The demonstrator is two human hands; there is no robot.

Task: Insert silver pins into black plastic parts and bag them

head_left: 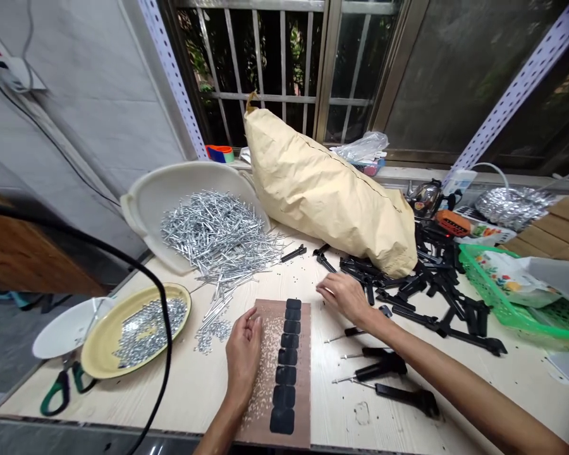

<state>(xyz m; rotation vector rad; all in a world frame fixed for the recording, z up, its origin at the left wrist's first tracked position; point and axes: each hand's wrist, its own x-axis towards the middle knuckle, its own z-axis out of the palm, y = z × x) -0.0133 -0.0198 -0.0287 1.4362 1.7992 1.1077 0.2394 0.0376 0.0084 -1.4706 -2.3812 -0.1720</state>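
Observation:
My left hand (243,354) rests on a brown perforated board (301,379) at the table's near edge, fingers curled together, nothing visible in them. A column of several black pads (288,357) lies along the board. My right hand (344,295) lies palm down on the table just right of the board's far end, fingers bent toward small black specks; what they hold, if anything, is hidden. Black plastic handles (422,291) are heaped just beyond it. Three assembled tools with metal pins (384,370) lie under my right forearm.
A tipped white basin (171,189) spills silver pins (218,234). A yellow plate (99,344) holds small metal parts beside a white dish (61,328) and green scissors (59,388). A tan sack (327,189) lies behind; a green basket (502,303) at right. A black cable (137,278) arcs left.

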